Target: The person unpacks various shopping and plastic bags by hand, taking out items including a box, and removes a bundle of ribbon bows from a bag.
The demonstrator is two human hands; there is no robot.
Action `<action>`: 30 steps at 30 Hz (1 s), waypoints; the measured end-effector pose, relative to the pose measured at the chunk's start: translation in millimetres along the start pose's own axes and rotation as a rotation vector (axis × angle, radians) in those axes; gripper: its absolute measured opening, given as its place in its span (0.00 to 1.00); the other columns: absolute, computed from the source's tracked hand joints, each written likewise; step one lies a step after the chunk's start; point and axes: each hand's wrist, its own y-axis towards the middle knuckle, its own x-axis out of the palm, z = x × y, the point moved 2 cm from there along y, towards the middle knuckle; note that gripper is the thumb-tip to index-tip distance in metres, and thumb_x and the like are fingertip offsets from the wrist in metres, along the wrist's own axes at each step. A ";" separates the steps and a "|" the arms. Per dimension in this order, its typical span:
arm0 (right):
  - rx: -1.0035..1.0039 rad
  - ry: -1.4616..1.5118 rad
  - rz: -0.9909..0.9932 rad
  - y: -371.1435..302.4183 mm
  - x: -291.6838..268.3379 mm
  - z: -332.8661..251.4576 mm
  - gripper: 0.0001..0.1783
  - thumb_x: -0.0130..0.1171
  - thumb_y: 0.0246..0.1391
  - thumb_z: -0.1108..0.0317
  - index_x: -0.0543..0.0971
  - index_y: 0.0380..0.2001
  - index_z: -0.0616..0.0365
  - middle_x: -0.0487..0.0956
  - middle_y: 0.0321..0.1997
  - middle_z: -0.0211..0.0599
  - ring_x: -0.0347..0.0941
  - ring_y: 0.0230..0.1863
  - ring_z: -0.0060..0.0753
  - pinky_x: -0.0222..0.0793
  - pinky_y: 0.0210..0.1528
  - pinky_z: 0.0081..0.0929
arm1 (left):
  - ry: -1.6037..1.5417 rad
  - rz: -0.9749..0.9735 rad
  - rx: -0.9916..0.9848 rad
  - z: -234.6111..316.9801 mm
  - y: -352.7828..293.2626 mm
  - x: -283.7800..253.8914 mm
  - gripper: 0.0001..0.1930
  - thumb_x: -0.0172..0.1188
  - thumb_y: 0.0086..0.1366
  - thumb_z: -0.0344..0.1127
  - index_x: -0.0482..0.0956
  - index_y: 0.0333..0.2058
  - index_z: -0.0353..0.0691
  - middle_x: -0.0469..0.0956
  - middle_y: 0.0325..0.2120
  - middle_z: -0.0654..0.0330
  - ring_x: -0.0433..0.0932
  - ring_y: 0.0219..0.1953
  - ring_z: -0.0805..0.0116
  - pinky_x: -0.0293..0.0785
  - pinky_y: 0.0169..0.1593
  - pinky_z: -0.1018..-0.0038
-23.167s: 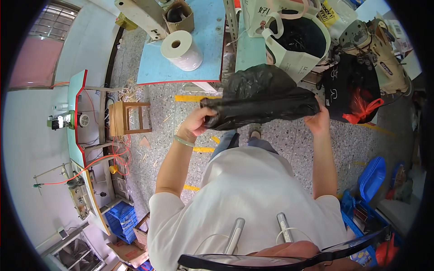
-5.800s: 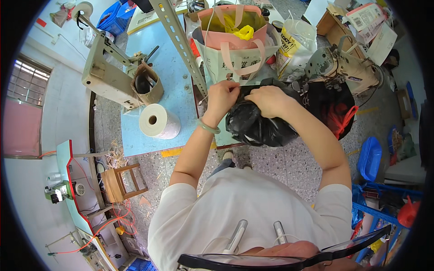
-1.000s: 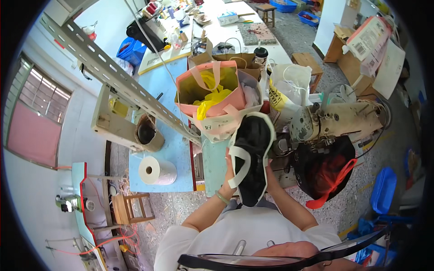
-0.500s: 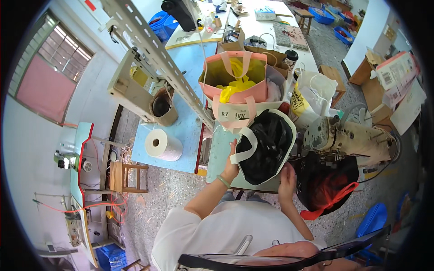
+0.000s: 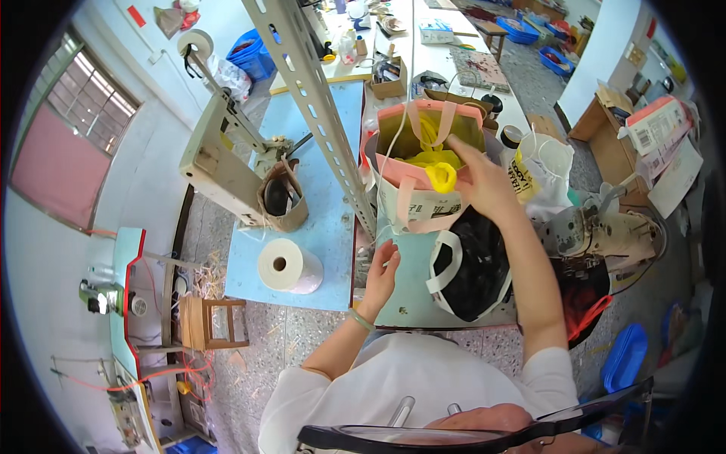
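One pink bag (at right hand)

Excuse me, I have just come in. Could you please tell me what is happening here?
A person stands at a green table. Their right hand is at the edge of a pink bag with yellow plastic inside. Their left hand is open and holds nothing. Near them, a white bag with black plastic in it rests on the table.

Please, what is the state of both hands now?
Left hand: open, holding nothing.
Right hand: at the pink bag; whether it grips cannot be told.
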 end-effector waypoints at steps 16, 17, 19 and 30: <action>0.093 -0.119 0.056 61.3 -83.6 -16.4 0.09 0.66 0.43 0.70 0.81 0.30 0.60 0.76 0.23 0.30 0.70 0.24 0.19 0.65 0.29 0.21 | 0.306 -0.326 0.286 44.0 22.0 -41.3 0.18 0.57 0.62 0.30 0.72 0.51 0.39 0.75 0.45 0.54 0.72 0.49 0.59 0.68 0.52 0.68; 0.119 -0.094 0.116 61.8 -90.6 -19.3 0.09 0.66 0.44 0.70 0.81 0.31 0.60 0.76 0.22 0.27 0.69 0.24 0.17 0.65 0.29 0.20 | 0.477 -0.336 0.655 73.1 24.9 -28.8 0.19 0.58 0.59 0.28 0.73 0.50 0.38 0.75 0.46 0.54 0.72 0.48 0.55 0.68 0.52 0.66; 0.130 -0.095 0.160 64.1 -101.3 -33.7 0.09 0.65 0.45 0.70 0.81 0.32 0.60 0.77 0.23 0.27 0.69 0.25 0.16 0.66 0.30 0.19 | 0.473 -0.350 0.901 116.7 47.2 1.0 0.23 0.58 0.53 0.23 0.72 0.50 0.38 0.73 0.47 0.52 0.69 0.50 0.51 0.66 0.53 0.62; 0.191 -0.355 0.347 77.8 -171.2 -63.0 0.12 0.66 0.48 0.65 0.82 0.35 0.59 0.79 0.26 0.26 0.73 0.29 0.15 0.67 0.34 0.16 | 0.910 -0.355 1.102 131.1 99.3 39.6 0.18 0.54 0.46 0.25 0.77 0.40 0.44 0.74 0.33 0.63 0.70 0.43 0.61 0.67 0.43 0.67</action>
